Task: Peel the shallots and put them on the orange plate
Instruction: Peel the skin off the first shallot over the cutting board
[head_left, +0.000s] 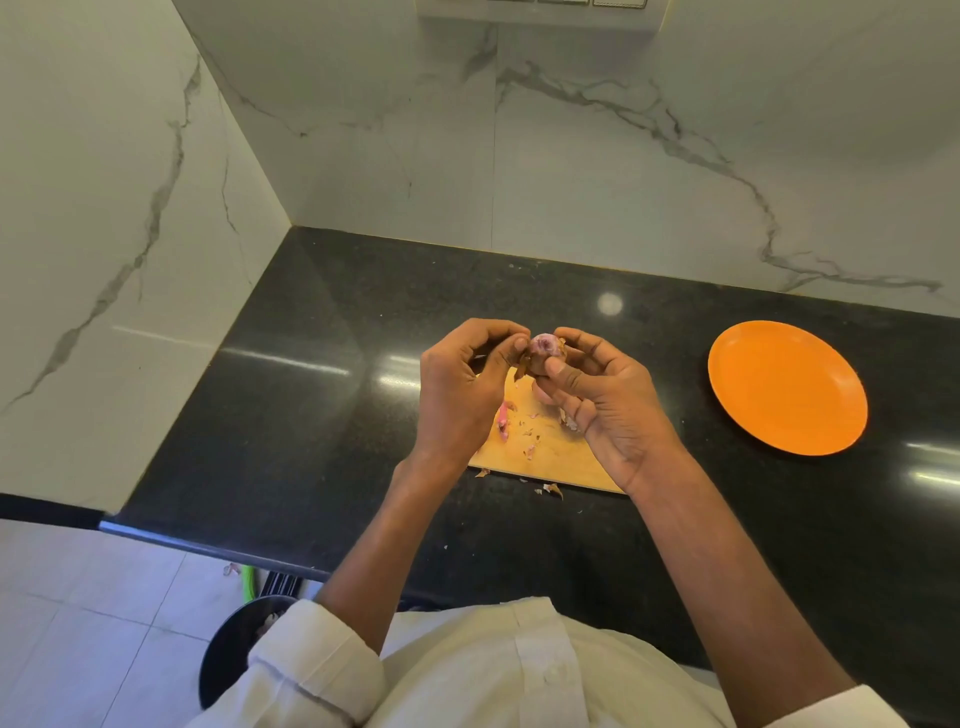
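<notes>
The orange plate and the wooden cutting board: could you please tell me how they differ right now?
The orange plate is round and bare; the cutting board is straight-edged and strewn with peel scraps. The plate lies in full view to the right, while the board is partly hidden beneath both hands. Both lie flat on the black counter.

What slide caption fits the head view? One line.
Both hands peel a shallot above the cutting board.

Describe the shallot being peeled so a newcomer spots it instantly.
Start at the black counter, then the wooden cutting board near its middle. Just above the board, the left hand and right hand meet around the shallot, the only pink-purple bulb with brown skin hanging off.
</notes>
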